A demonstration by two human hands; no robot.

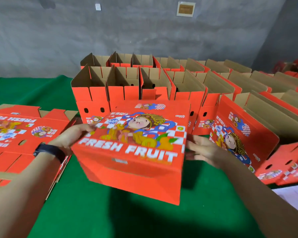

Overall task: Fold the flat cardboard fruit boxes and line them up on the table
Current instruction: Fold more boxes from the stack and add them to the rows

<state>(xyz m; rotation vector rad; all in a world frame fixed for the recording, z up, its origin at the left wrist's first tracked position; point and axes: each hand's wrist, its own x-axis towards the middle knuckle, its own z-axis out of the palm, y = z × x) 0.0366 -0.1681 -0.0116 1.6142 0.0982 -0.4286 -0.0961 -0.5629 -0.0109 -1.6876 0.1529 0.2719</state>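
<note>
One box [132,152] | left hand [72,136] fingers pinch edge | right hand [203,150] fingers spread flat | one flat stack [24,133]

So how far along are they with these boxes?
Well along. Done: two rows of folded boxes stand open along the back of the table. In hand: one box, held above the table between the left hand and right hand. Left: a stack of flat boxes at the left, not yet folded.

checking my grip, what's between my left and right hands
The red fruit box fills the gap, touching left hand and right hand; head view.
</note>
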